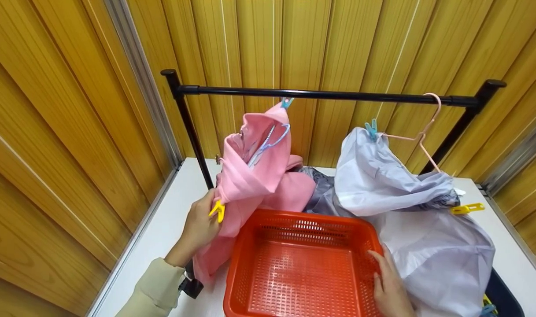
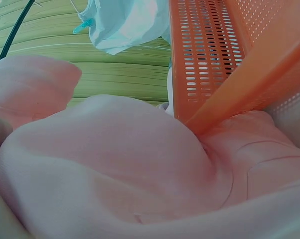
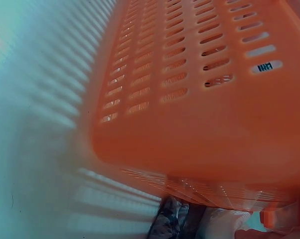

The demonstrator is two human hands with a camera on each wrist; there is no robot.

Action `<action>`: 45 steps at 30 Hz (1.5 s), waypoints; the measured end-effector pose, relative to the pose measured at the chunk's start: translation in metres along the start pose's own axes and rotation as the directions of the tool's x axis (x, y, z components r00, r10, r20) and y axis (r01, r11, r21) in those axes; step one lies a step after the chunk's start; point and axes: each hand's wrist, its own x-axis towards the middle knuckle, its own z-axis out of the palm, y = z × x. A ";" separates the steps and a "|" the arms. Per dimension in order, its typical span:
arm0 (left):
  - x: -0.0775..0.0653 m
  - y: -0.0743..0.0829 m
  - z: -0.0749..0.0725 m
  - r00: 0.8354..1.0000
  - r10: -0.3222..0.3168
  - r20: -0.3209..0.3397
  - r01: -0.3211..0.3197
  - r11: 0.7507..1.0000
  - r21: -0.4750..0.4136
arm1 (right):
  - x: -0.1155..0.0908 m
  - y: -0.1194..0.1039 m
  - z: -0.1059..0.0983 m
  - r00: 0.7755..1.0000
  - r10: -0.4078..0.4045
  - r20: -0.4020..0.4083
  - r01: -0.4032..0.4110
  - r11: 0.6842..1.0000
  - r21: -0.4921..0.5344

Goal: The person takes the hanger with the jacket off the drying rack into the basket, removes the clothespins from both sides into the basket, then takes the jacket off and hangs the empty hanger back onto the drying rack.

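My left hand (image 1: 201, 224) grips the edge of a pink hooded garment (image 1: 250, 180), right beside a yellow clothespin (image 1: 218, 211) clipped on it. A blue clothespin (image 1: 286, 103) pinches the garment's top just under the rack's bar, and a light-blue hanger (image 1: 268, 143) shows inside its opening. Pink cloth (image 2: 105, 154) fills much of the left wrist view. My right hand (image 1: 391, 281) holds the right rim of a red plastic basket (image 1: 232, 273), which has nothing in it. In the right wrist view the slotted basket wall (image 3: 200, 129) stands close over the white surface.
A black rack (image 1: 338, 95) spans the back. On it, a pink hanger (image 1: 426, 127) carries a pale grey garment (image 1: 382, 176) with a blue clothespin (image 1: 371, 130) and a yellow clothespin (image 1: 468, 208). A dark container (image 1: 505, 286) sits at right. Wood-patterned walls (image 1: 65, 110) enclose the white table (image 1: 153, 233).
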 end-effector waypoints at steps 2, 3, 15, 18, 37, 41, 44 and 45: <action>-0.001 0.000 0.000 1.000 0.004 -0.001 -0.004 1.000 -0.001 | 0.000 0.000 0.000 1.000 -0.009 -0.010 0.009 1.000 -0.007; -0.002 0.001 0.000 1.000 0.008 -0.001 -0.008 1.000 0.001 | 0.000 0.000 0.000 1.000 -0.015 -0.015 0.015 1.000 -0.008; -0.006 0.004 0.000 0.999 0.049 0.004 -0.049 0.998 0.026 | 0.002 0.000 0.002 0.999 -0.028 -0.045 0.028 1.000 -0.005; -0.007 0.004 0.000 0.999 0.049 -0.005 -0.049 0.998 0.033 | 0.002 0.000 0.002 0.998 -0.015 -0.054 0.014 1.000 -0.007; -0.009 0.001 0.001 0.998 0.057 0.002 -0.057 0.998 0.031 | 0.010 -0.008 -0.011 0.995 0.094 0.026 -0.094 0.996 0.002; -0.009 0.000 0.002 0.996 0.092 -0.023 -0.091 0.995 0.042 | 0.014 -0.012 -0.015 0.993 0.108 0.040 -0.109 0.994 0.017; -0.009 -0.001 0.002 0.995 0.095 -0.029 -0.094 0.994 0.052 | 0.017 -0.014 -0.018 0.990 0.129 0.057 -0.131 0.991 0.027; -0.009 -0.001 0.002 0.995 0.095 -0.029 -0.093 0.994 0.056 | 0.018 -0.016 -0.019 0.988 0.143 0.066 -0.145 0.989 0.027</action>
